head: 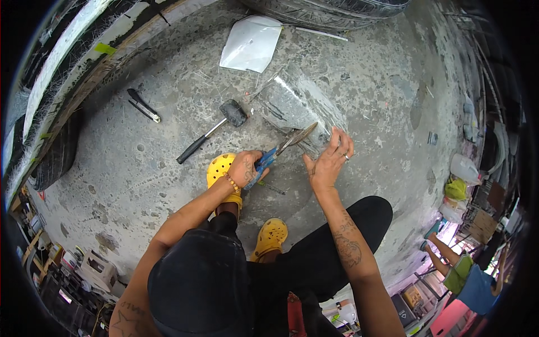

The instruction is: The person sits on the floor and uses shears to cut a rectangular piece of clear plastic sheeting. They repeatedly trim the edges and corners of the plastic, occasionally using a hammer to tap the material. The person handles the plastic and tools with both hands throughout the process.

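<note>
My left hand (246, 167) grips the blue handles of a pair of metal snips (269, 157). Their long, rust-brown blades reach up and right, with the tips over the near edge of a bent grey sheet (290, 101) that looks like metal. Fingers and thumb of my right hand (330, 162) are at the sheet's near right corner, holding it; the exact contact under the fingers is partly hidden. The sheet rests on the concrete floor, creased along a bright ridge. Left of it lies a rubber mallet (233, 113) with a black grip.
A utility knife (143, 105) lies farther left on the floor. White sheet material (251, 44) sits beyond, near a tire (328, 12). A large curved panel (63, 84) borders the left. Containers (464, 168) line the right side, where another person (459, 269) stands.
</note>
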`<control>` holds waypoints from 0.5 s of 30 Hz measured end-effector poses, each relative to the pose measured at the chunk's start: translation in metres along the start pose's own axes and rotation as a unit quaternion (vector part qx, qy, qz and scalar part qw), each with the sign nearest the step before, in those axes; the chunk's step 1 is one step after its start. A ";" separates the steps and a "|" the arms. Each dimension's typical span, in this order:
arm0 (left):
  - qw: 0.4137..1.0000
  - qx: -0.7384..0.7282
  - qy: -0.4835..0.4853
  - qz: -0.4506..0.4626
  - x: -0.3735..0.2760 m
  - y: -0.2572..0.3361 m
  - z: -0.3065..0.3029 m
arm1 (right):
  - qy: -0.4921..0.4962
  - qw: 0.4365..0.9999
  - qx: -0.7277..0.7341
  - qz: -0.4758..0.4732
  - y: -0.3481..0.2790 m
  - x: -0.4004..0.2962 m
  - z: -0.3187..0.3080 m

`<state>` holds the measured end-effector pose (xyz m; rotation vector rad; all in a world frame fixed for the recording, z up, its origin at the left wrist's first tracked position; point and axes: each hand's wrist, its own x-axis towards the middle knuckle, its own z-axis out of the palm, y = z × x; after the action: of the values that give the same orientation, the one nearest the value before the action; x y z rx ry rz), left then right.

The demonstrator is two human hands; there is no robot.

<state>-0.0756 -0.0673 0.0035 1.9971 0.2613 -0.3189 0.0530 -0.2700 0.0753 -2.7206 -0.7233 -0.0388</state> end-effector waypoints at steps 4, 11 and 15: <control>0.999 -0.022 0.028 0.025 -0.006 -0.005 0.005 | -0.006 1.000 0.005 0.002 -0.002 0.001 0.000; 0.999 -0.040 0.015 0.029 -0.017 0.000 0.003 | -0.023 1.000 0.003 0.000 0.002 -0.007 0.002; 0.999 -0.044 0.011 0.008 -0.009 0.013 -0.001 | -0.012 1.000 -0.005 -0.007 0.000 -0.009 0.005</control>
<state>-0.0801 -0.0725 0.0182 1.9161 0.2699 -0.2710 0.0443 -0.2728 0.0696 -2.7297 -0.7520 -0.0130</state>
